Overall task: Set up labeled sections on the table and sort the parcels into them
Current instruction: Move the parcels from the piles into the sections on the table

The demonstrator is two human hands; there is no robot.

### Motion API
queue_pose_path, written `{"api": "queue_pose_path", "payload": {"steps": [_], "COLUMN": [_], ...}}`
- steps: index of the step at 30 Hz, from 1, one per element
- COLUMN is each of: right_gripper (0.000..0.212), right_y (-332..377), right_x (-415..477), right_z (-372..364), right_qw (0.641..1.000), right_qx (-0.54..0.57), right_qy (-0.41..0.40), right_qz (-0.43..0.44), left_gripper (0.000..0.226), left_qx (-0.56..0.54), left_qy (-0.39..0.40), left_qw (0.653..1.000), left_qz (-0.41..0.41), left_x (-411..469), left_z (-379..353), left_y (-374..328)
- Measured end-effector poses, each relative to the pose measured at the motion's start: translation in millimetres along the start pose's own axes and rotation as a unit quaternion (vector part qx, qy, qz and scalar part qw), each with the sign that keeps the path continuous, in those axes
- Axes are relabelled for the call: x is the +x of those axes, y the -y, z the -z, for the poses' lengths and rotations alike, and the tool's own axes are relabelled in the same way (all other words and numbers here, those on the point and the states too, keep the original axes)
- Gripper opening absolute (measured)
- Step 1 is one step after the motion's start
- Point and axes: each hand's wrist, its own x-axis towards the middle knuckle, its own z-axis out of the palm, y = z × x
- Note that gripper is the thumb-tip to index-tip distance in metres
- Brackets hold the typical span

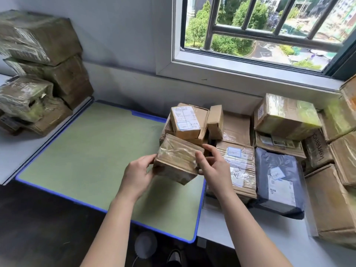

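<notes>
- Step in hand: a small parcel [178,158], brown card under clear tape, is held in the air over the right edge of the green mat [86,151], just in front of the pile of parcels [240,151] on the right of the bench [231,228]. It appears to be under inspection before sorting.
- Grip: the left hand [137,174] clasps the left end, fingers wrapped behind it. The right hand [213,166] is clamped on the right end, thumb on the near face and fingers spread behind.
- Orientation: the long axis runs roughly left to right, from one hand to the other. The broad taped face is tilted up toward the person. No address label shows on the visible faces.
- Progress: no section labels can be seen on the mat, and no parcels lie on it, so sorting seems barely begun. A second stack of boxes [38,74] stands at far left.
- Next move, as judged: rotate the parcel about its long axis to expose a label, then lower it flat onto the mat, well apart from the pile.
</notes>
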Motion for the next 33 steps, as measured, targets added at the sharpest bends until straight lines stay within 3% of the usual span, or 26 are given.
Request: {"api": "queue_pose_path", "payload": {"steps": [2,6,8,12,17,25,30,33], "right_gripper": [0.014,0.053,0.057,0.056,0.068,0.053,0.047,0.057], "right_y": [5.7,4.2,0.6,0.3,-2.7,-13.3,-15.2,-18.9], "right_x": [-2.9,-5.9,-7.1,-13.6,-18.0,-21.3,-23.3,-24.4], "right_z": [3.4,6.3,6.3,8.7,13.6,23.1,31.0,33.6], "right_qw": [0.998,0.996,0.994,0.983,0.979,0.983,0.973,0.970], "right_qx": [0.056,0.046,0.039,0.145,0.185,0.172,0.203,0.206], "right_qy": [0.013,0.068,0.093,0.116,0.085,0.052,0.106,0.122], "right_qz": [0.002,0.027,0.033,0.005,-0.025,-0.046,-0.035,-0.033], "left_gripper": [0.021,0.046,0.054,0.060,0.060,0.055,0.056,0.058], "left_qx": [0.009,0.069,0.082,0.063,0.062,0.070,0.074,0.065], "left_qy": [-0.026,-0.066,-0.075,-0.077,-0.069,-0.068,-0.090,-0.104], "left_qw": [1.000,0.995,0.993,0.995,0.995,0.995,0.992,0.992], "left_qz": [0.001,-0.026,-0.024,-0.014,-0.026,-0.037,-0.040,-0.035], "left_x": [1.3,3.9,4.9,3.9,3.0,5.7,12.3,16.1], "left_z": [4.9,11.8,12.4,12.0,10.7,-0.1,-5.6,-8.7], "left_y": [-8.3,-28.1,-33.3,-41.0,-48.2,-59.1,-63.2,-64.4]}}
